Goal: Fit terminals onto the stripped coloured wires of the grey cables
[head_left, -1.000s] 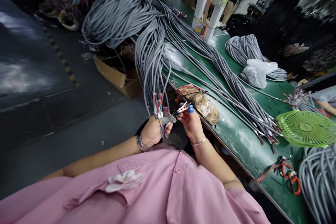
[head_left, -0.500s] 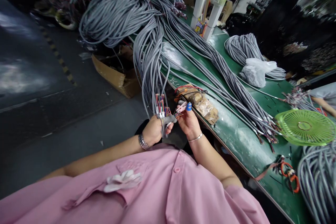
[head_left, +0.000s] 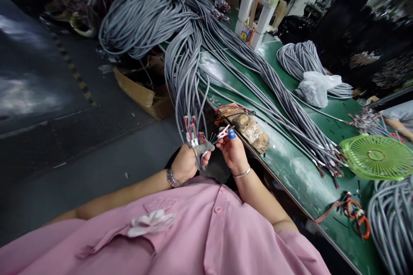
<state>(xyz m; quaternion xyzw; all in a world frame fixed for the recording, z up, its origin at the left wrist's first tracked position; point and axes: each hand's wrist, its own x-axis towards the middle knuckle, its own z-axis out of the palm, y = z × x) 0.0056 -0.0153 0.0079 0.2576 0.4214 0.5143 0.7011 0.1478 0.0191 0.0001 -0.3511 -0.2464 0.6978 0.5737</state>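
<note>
My left hand (head_left: 185, 163) is wrapped round the ends of several grey cables (head_left: 186, 73), its thumb covered in grey. Bare coloured wires (head_left: 191, 126) stick up from the cable ends above that fist. A few thin wires (head_left: 213, 138) fan out from the left thumb toward my right hand (head_left: 232, 154). With a blue cover on its thumb, the right hand pinches a small pale pink, clip-like tool (head_left: 223, 132); its exact kind is unclear. The tool's tip is close to the fanned wires; whether it grips them I cannot tell.
A worn wooden block (head_left: 253, 131) with wires across it sits at the green table's (head_left: 284, 159) near edge. A green fan (head_left: 376, 157) and orange-handled scissors (head_left: 358, 219) lie to the right. An open cardboard box (head_left: 138, 94) stands on the floor. Other people's arms show at far edges.
My left hand has shifted slightly left with the cables. The thin wires between my hands now spread apart in a fan. The pink tool has turned a little in my right hand.
</note>
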